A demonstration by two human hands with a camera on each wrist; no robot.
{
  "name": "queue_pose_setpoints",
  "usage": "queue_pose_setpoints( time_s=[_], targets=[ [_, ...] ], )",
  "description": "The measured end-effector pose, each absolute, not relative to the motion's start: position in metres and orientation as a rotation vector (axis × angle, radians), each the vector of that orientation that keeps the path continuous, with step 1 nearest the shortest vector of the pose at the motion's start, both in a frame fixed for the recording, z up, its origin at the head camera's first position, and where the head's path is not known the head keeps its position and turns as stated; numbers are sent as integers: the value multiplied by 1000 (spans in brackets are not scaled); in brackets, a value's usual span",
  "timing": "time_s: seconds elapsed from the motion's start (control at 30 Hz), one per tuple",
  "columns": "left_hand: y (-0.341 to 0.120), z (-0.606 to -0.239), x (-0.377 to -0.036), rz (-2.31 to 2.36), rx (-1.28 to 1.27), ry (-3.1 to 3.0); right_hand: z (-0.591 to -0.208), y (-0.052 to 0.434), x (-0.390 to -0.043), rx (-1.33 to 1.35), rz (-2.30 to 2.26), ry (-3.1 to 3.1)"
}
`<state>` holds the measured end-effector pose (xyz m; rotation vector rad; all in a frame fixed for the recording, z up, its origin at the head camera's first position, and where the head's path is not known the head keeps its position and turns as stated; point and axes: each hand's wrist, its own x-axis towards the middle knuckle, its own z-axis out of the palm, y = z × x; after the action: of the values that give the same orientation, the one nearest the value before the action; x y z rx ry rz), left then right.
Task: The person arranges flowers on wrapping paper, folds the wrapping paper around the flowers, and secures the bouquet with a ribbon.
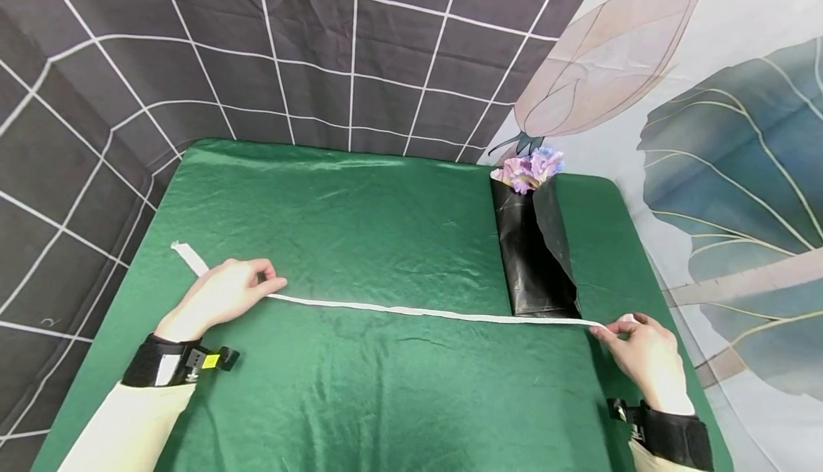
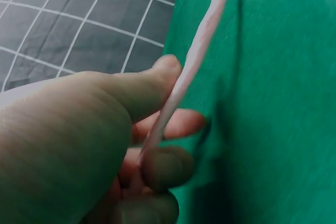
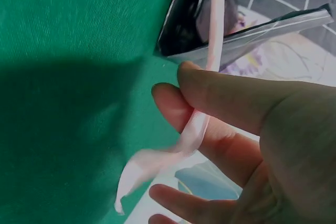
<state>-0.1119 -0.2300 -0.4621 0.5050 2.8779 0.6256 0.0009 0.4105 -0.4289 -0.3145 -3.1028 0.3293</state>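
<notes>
A pale ribbon [image 1: 418, 310] is stretched sideways above the green cloth between the two hands. My left hand [image 1: 225, 290] pinches it between thumb and fingers, and a flat tail [image 1: 188, 256] sticks out beyond that hand at the left. At the other side my right hand [image 1: 646, 354] pinches the ribbon between thumb and forefinger. In the right wrist view a loose ribbon end [image 3: 142, 169] hangs below the pinch. Just behind the ribbon's right part lies a bouquet in black wrapping [image 1: 527, 258], with pink and purple flowers [image 1: 527, 170] showing at its far end.
A green cloth [image 1: 360, 386] covers the table. Behind and to the left hangs a dark grey backdrop [image 1: 308, 36] with white grid lines. At the right is a light hanging [image 1: 739, 172] printed with a large bud and blue-green leaves.
</notes>
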Motion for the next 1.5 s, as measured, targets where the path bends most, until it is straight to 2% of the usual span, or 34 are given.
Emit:
queue_pose_setpoints(
  time_s=[0.2,0.57,0.73,0.83,1.1,1.27,1.5],
  targets=[
    [-239,-455,-113,536,450,2933,-433,412,-12,-399,360,-3086],
    [-249,-451,-115,461,382,3017,-435,408,-19,-217,494,-3211],
    [-250,-451,-116,452,382,3047,-426,416,-20,-124,670,-3323],
    [-248,-451,-116,459,379,3089,-417,420,-25,-163,771,-3333],
    [-241,-450,-115,514,414,3133,-409,416,-65,-233,1096,-3289],
    [-235,-455,-113,586,457,3152,-417,406,-96,-396,1265,-3328],
    [-231,-456,-111,662,452,3159,-432,389,-119,-493,995,-3382]
  ],
)
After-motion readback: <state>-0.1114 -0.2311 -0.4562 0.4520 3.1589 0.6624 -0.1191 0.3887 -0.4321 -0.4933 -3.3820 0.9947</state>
